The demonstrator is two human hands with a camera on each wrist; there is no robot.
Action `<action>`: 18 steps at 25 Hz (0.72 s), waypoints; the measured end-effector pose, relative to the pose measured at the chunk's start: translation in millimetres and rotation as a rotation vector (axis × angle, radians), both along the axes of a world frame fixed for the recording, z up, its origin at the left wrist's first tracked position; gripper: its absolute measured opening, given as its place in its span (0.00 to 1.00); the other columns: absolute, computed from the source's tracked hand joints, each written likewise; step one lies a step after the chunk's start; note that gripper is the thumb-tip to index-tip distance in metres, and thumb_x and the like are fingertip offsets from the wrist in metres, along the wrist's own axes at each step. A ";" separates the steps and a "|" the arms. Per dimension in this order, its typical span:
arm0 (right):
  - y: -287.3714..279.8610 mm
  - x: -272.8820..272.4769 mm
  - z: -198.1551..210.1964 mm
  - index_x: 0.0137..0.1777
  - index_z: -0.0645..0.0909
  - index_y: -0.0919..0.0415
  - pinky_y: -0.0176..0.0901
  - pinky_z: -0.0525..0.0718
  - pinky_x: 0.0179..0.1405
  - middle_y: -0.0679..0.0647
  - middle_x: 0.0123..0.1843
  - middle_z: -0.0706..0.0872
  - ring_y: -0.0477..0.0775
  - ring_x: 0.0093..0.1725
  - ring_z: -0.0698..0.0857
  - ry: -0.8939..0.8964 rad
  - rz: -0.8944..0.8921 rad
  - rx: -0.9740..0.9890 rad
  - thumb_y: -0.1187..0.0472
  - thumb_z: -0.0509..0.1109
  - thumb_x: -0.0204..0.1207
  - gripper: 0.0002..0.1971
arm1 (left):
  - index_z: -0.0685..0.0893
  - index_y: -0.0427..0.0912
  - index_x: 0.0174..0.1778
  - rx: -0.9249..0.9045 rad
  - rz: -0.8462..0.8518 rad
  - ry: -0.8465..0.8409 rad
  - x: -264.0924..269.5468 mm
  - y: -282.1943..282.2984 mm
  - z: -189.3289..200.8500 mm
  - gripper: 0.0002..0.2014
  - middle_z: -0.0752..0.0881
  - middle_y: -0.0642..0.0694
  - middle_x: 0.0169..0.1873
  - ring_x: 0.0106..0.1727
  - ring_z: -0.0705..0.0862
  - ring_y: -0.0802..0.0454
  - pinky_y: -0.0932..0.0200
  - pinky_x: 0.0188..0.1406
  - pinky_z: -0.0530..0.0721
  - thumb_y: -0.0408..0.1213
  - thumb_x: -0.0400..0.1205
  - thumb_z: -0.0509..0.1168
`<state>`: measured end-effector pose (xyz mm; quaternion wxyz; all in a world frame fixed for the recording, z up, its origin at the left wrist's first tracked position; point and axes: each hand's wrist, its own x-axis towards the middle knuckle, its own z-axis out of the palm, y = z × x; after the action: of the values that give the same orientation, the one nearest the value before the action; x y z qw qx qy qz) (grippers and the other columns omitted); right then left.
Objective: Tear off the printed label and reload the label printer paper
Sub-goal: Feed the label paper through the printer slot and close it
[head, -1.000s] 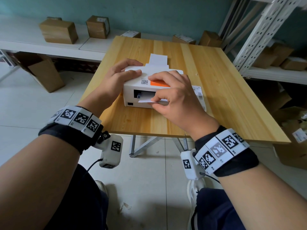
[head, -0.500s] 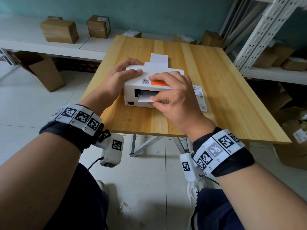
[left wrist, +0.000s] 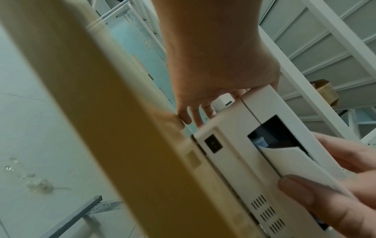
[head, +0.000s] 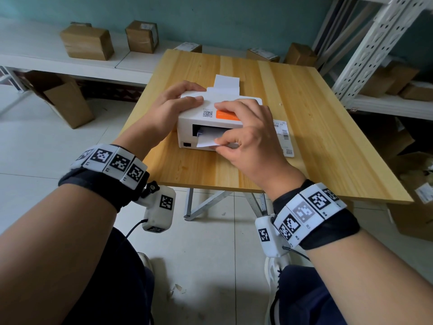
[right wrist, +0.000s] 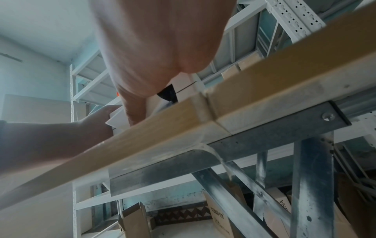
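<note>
A white label printer [head: 210,118] with an orange patch [head: 226,114] on top sits near the front of the wooden table [head: 316,137]. A white label [head: 207,140] sticks out of its front slot. My right hand [head: 222,143] pinches the label's right part between thumb and forefinger, with the other fingers lying over the orange patch. My left hand [head: 185,99] holds the printer's top left corner, thumb on top. In the left wrist view its fingers [left wrist: 196,118] reach down the printer's [left wrist: 230,153] side. There the label [left wrist: 295,162] sits under my right thumb.
White paper [head: 227,82] feeds in behind the printer. A printed label [head: 284,137] lies flat on the table to its right. Cardboard boxes [head: 86,44] stand on the low white shelf at the left. A white metal rack [head: 365,57] rises at the right.
A little more of the label shows below the slot, and its free edge tilts down. Both hands stay where they were.
</note>
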<state>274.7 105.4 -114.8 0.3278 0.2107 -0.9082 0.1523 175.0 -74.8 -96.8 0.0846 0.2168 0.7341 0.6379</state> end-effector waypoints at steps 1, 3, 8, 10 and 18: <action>-0.1 -0.7 -0.2 0.31 0.92 0.55 0.56 0.73 0.60 0.57 0.66 0.87 0.63 0.65 0.81 -0.005 -0.004 -0.001 0.61 0.80 0.65 0.04 | 0.85 0.51 0.55 -0.010 0.003 0.002 -0.4 -0.1 -0.2 0.08 0.87 0.48 0.47 0.37 0.85 0.59 0.70 0.30 0.79 0.42 0.81 0.66; 0.0 -1.0 -0.3 0.31 0.92 0.55 0.56 0.72 0.61 0.57 0.67 0.87 0.64 0.65 0.81 -0.015 -0.008 0.001 0.61 0.80 0.65 0.03 | 0.86 0.52 0.54 -0.024 0.005 0.001 -1.1 -0.2 -0.4 0.10 0.87 0.46 0.49 0.40 0.85 0.56 0.70 0.30 0.80 0.45 0.78 0.66; -0.7 1.9 2.4 0.33 0.92 0.55 0.56 0.72 0.60 0.57 0.67 0.87 0.65 0.65 0.81 -0.033 -0.011 0.010 0.61 0.80 0.64 0.01 | 0.86 0.51 0.54 -0.017 0.000 0.004 -1.7 0.8 -2.4 0.07 0.87 0.47 0.48 0.38 0.85 0.58 0.71 0.30 0.79 0.40 0.82 0.65; -0.3 2.3 6.3 0.34 0.92 0.55 0.56 0.73 0.60 0.57 0.67 0.86 0.64 0.65 0.81 -0.057 -0.010 0.003 0.61 0.80 0.64 0.01 | 0.86 0.51 0.54 -0.014 -0.004 0.003 -3.0 0.5 -3.1 0.07 0.87 0.47 0.47 0.38 0.85 0.58 0.70 0.30 0.79 0.39 0.83 0.65; 5.4 9.0 13.8 0.39 0.92 0.54 0.59 0.74 0.66 0.54 0.70 0.85 0.58 0.69 0.79 -0.172 0.007 -0.010 0.50 0.82 0.66 0.09 | 0.84 0.54 0.56 -0.008 -0.094 -0.036 -4.5 -3.7 -5.9 0.09 0.87 0.48 0.46 0.43 0.85 0.51 0.60 0.37 0.80 0.45 0.81 0.64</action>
<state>283.7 110.7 -100.9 0.2494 0.1983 -0.9315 0.1753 170.5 -78.5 -102.7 0.1287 0.2392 0.7240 0.6341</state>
